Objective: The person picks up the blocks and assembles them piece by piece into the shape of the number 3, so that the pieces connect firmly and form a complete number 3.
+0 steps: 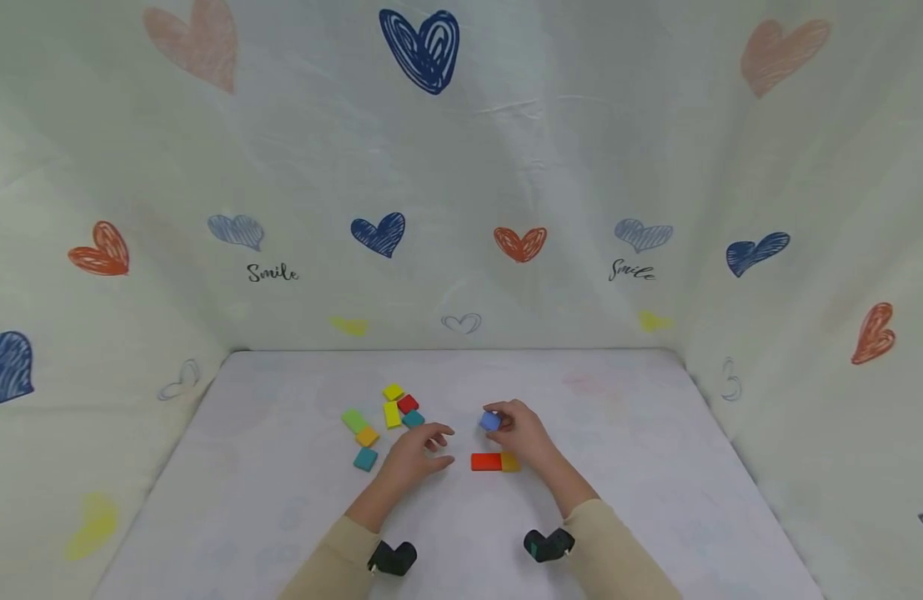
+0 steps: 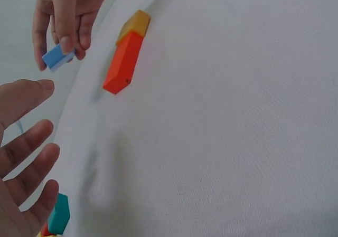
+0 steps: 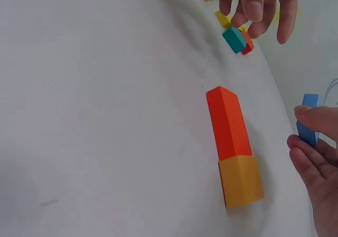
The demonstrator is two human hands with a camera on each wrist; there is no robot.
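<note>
My right hand (image 1: 523, 433) pinches a blue block (image 1: 490, 421) between thumb and fingers, held up behind a short row on the table. That row is a long red-orange block (image 1: 486, 462) with an orange-yellow block (image 1: 510, 462) end to end at its right. In the right wrist view the blue block (image 3: 309, 118) stands between thumb and fingertips. My left hand (image 1: 416, 457) hovers left of the row, fingers spread and bent a little, nothing in them; the left wrist view shows its fingers (image 2: 29, 147) apart from one another.
Loose blocks lie left of my left hand: a green one (image 1: 353, 421), an orange one (image 1: 367, 437), a teal one (image 1: 366, 459), a second teal one (image 1: 413, 418), a dark red one (image 1: 408, 404) and yellow ones (image 1: 392, 414). A cloth with printed hearts hangs behind the white table (image 1: 619, 433).
</note>
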